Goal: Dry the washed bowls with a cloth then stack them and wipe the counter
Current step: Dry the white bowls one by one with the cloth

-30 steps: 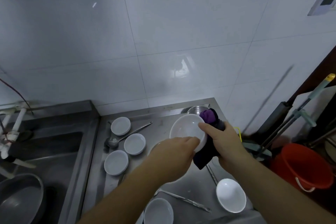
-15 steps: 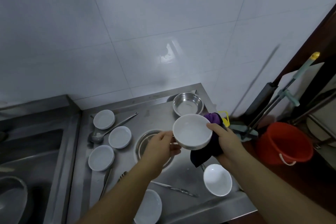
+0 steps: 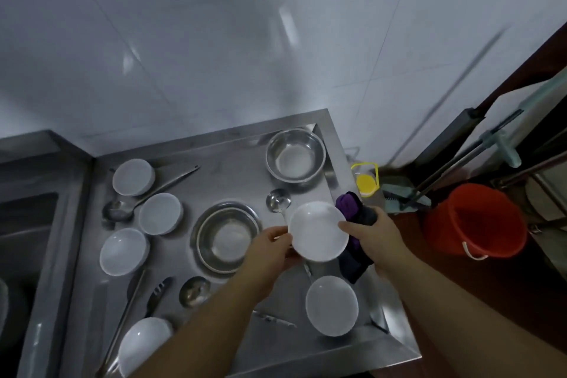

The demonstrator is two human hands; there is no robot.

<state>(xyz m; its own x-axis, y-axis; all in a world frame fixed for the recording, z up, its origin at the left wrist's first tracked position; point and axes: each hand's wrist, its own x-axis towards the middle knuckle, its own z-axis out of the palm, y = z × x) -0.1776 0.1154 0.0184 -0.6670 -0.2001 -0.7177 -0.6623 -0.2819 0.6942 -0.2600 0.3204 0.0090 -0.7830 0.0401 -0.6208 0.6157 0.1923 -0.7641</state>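
I hold a white bowl (image 3: 317,232) above the steel counter (image 3: 233,163), its opening facing up. My left hand (image 3: 270,250) grips its left rim. My right hand (image 3: 372,233) grips a dark purple cloth (image 3: 352,218) against the bowl's right side, thumb on the rim. Other white bowls sit on the counter: three at the left (image 3: 133,176) (image 3: 159,213) (image 3: 124,252), one at the front left (image 3: 144,344), one at the front right (image 3: 331,305).
Two steel bowls stand on the counter, one at the back right (image 3: 296,158), one in the middle (image 3: 227,238). Ladles and utensils (image 3: 153,190) lie among the bowls. A sink (image 3: 27,224) lies left. An orange bucket (image 3: 474,221) and mop handles stand on the floor right.
The view has tilted down and closer over the counter. The bowl has turned from tilted toward me to opening-up and come lower, both hands still on it.
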